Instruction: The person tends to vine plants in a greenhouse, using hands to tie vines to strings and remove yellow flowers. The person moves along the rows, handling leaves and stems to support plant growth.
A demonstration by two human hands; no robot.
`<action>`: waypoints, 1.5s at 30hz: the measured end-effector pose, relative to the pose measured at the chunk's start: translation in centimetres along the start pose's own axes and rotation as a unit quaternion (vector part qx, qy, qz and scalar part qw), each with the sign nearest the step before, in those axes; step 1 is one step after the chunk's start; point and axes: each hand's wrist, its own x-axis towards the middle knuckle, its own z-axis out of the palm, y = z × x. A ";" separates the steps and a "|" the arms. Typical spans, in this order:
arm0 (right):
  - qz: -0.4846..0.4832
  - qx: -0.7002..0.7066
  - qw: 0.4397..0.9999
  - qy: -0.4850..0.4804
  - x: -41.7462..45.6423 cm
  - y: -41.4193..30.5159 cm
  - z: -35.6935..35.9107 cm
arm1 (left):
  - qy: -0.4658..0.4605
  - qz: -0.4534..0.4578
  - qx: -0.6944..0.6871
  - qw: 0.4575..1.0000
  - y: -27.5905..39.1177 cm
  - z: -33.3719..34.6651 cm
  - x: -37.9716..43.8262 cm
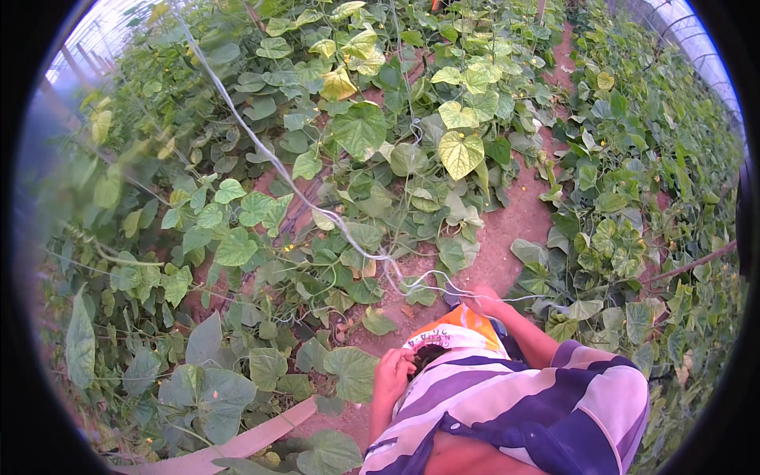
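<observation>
My left hand point(395, 369) is at the near edge of an orange and white printed sack point(469, 328) in front of my body, its fingers curled beside a dark opening; whether it grips the sack is unclear. My right hand point(484, 300) is at the sack's far orange edge, close to thin pale twine point(442, 285), its fingers partly hidden. The twine runs in a loose, twisted bundle point(270, 155) from the top left down to the sack. Broad green leaves of climbing vines point(353, 371) stand beside my left hand.
Vine rows with yellow flowers and some yellowing leaves point(461, 154) stand ahead and on both sides. A reddish soil path point(522, 208) runs between rows. A pale flat strip point(261, 436) lies at the lower left, and a thin brown pole point(692, 262) slants at the right.
</observation>
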 end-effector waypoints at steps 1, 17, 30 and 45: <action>-0.032 0.010 0.999 0.014 -1.3 -0.5 0.7 | 0.000 -0.019 -0.005 1.000 0.4 -0.8 -0.5; -0.235 -0.091 0.960 -0.123 -1.9 -13.1 -0.6 | 0.248 0.042 0.095 0.963 4.0 -5.2 -5.4; -0.493 -0.247 0.788 -0.272 4.8 -26.1 1.0 | 0.582 0.066 -0.050 0.809 6.3 -10.0 -13.2; -0.722 -0.076 0.528 -0.442 -15.6 -53.5 6.0 | 0.705 -0.237 0.263 0.614 6.3 -28.0 -22.9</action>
